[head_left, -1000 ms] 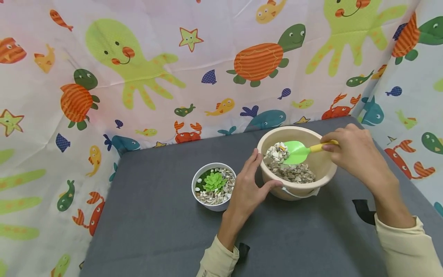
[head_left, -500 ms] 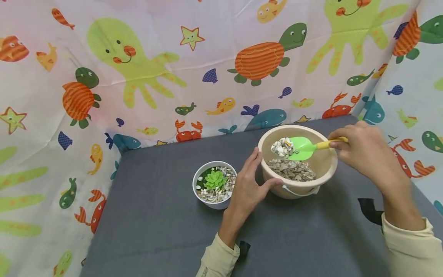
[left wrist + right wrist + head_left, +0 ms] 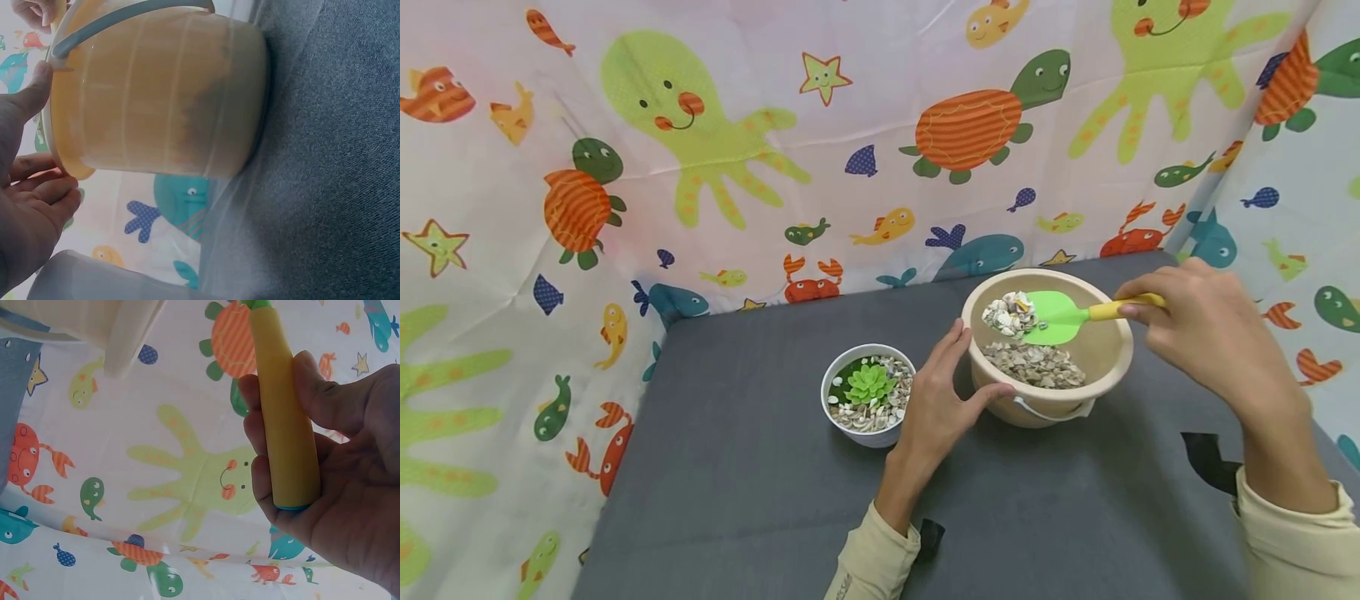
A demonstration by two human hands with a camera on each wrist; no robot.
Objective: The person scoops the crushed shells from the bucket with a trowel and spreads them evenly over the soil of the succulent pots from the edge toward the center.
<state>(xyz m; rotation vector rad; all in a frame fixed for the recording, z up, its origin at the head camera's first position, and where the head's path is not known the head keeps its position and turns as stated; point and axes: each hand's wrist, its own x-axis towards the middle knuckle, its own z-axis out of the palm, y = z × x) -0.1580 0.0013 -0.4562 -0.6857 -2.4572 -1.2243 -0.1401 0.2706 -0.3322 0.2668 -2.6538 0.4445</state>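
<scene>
My right hand [image 3: 1206, 333] grips the yellow handle of a small toy shovel [image 3: 1052, 317] with a green blade. A clump of white and brown shell pieces [image 3: 1011, 314] lies at the blade's tip, over the mouth of a beige bucket [image 3: 1101, 379]. More crushed shells [image 3: 1037, 365] cover the bucket's bottom. The right wrist view shows fingers and thumb around the handle [image 3: 284, 412]. My left hand [image 3: 934, 400] rests on the bucket's left rim, thumb and extended fingers spread along it. In the left wrist view its fingertips touch the rim beside the bucket wall [image 3: 156, 94].
A white bowl [image 3: 874, 437] with a green succulent [image 3: 870, 384], shells and green ground stands left of the bucket, close to my left forearm. Dark grey cloth [image 3: 737, 467] covers the table. A curtain [image 3: 737, 83] printed with sea animals hangs behind and at both sides.
My right hand has drawn the shovel with its shells slightly right and up over the bucket. The left hand keeps its place on the rim. The head view has shifted slightly.
</scene>
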